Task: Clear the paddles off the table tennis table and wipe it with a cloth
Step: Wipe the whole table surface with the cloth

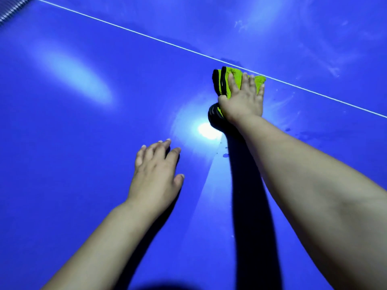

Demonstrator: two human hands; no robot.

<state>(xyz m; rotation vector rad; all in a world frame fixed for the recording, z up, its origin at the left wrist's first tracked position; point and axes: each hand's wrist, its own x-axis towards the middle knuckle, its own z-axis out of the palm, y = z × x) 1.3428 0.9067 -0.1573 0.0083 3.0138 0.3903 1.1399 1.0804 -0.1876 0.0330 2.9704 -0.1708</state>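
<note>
Head: two hands (156, 174) (243, 100) (one cloth (238, 75))

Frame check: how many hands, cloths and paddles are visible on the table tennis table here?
Hands: 2, the left hand flat on the table tennis table, the right hand pressing the green cloth
Green cloths: 1
Paddles: 0 in view
Total: 3

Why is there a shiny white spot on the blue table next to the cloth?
Head view: that's glare, a light reflecting off the glossy table, just beside the right hand pressing the cloth; the arm casts a dark shadow.
</note>
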